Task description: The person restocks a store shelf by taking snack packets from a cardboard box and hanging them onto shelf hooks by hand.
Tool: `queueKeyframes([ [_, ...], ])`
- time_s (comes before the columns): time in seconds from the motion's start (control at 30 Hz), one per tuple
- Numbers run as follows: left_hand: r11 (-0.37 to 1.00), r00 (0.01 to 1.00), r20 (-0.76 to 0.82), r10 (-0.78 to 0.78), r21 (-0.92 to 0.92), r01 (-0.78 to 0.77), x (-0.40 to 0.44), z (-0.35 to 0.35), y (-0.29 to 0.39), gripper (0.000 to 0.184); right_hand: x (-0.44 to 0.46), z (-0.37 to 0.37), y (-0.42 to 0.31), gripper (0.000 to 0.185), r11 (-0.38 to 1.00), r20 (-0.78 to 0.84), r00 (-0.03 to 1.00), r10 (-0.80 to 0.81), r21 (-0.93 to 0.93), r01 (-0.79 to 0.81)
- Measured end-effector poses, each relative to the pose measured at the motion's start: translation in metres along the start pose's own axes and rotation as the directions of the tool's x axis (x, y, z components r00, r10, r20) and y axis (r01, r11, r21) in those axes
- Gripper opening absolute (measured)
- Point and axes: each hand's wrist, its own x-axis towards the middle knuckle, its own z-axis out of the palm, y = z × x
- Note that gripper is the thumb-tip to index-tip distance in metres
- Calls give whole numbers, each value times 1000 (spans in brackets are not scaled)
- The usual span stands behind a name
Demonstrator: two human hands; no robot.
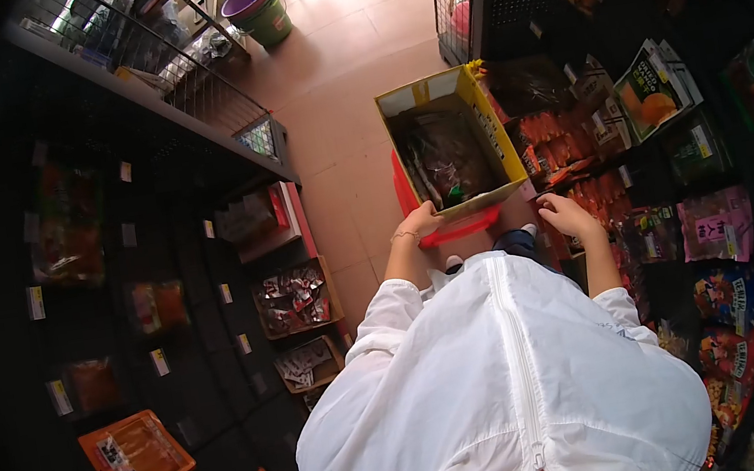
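Observation:
My left hand (420, 220) grips the near left corner of a yellow cardboard box (505, 155), fingers closed on its rim. Inside the box lie dark plastic-wrapped packages (444, 151) with a small green spot. Red plastic (464, 226) shows below and beside the box. My right hand (567, 214) is just right of the box's near right corner, close to the orange-red snack packets (553, 148) on the right shelf. Its fingers are loosely bent and apart, with nothing visible in them.
Dark shelves with bagged snacks and price tags line both sides of a tiled aisle (337, 125). At left stand a box of small packets (294, 298) and an orange tray (138, 457). Dried mango bags (651, 91) hang at right. Buckets (259, 16) stand at the far end.

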Motion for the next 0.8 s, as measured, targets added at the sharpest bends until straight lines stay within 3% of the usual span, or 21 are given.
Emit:
queueKeyframes([
  [0.07,994,999,-24,-32,99,34,6,-1,9,23,2,-3,3,31,998,-23,1000,-15,65,16],
  [0.13,893,994,59,-89,446,54,0,-13,35,28,0,-7,7,29,991,-49,999,-23,129,30],
  [0.17,892,994,63,-84,450,46,-2,-18,47,28,-1,-9,8,28,992,-63,998,-6,125,14],
  [0.23,913,991,44,-123,398,95,-8,-27,74,36,-2,-13,13,27,992,-86,996,17,123,-7],
  [0.3,901,996,76,-36,433,0,0,-29,92,35,-4,-16,19,27,990,-88,996,33,138,-21],
  [0.37,924,961,15,275,272,-268,24,-23,96,34,-4,-23,18,28,986,-42,995,86,145,-79],
  [0.43,924,922,-83,379,-28,-382,53,-11,101,34,-7,-31,21,29,985,-18,994,106,137,-102],
  [0.5,905,944,-106,314,-267,-331,84,3,102,36,-8,-39,27,29,978,-19,990,143,157,-138],
  [0.53,945,946,-127,297,-104,-311,96,6,105,39,-9,-46,28,29,976,-21,987,160,155,-155],
  [0.57,973,969,-127,214,-56,-223,107,11,107,41,-10,-53,31,29,973,-23,984,179,155,-173],
  [0.6,977,993,-50,105,-180,-113,142,22,90,47,-8,-54,42,29,973,-55,981,184,154,-174],
  [0.67,807,985,66,-158,-567,167,120,14,122,55,-5,-58,61,28,966,-95,973,212,174,-193],
  [0.7,774,976,75,-207,-598,210,140,18,112,65,-7,-63,68,28,962,-102,969,225,182,-204],
  [0.77,883,917,-33,-398,-285,373,175,26,93,77,-11,-74,74,30,956,-114,956,268,155,-250],
  [0.8,838,892,-15,-452,-349,419,186,30,89,78,-12,-74,84,30,955,-134,952,273,156,-252],
])
